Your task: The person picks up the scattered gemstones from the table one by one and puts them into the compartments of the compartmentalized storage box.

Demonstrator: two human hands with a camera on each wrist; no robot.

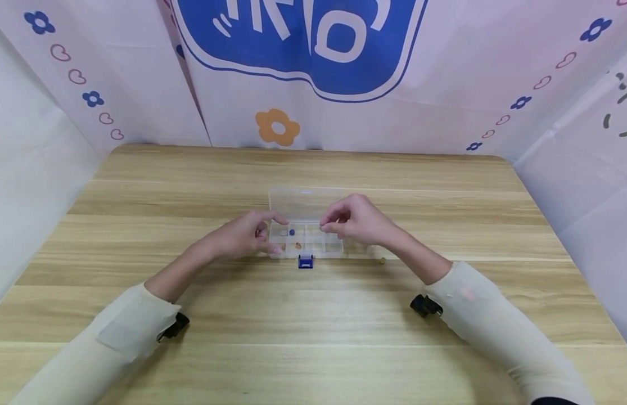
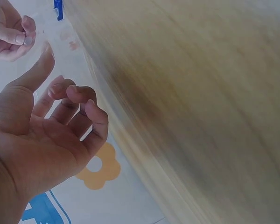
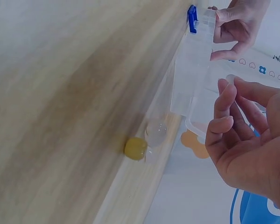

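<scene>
A clear plastic compartment box stands on the table, its clear lid raised at the back and a blue latch at the front. My left hand holds the box's left end, forefinger toward the hinge side and thumb at the front. Above the right half, my right hand pinches a small pale bead between thumb and forefinger. A dark blue bead and an orange-brown piece lie in separate left-side compartments.
Right of the box, a yellow bead-like piece lies on the wooden table beside a clear round item. A printed white cloth hangs behind the table's far edge.
</scene>
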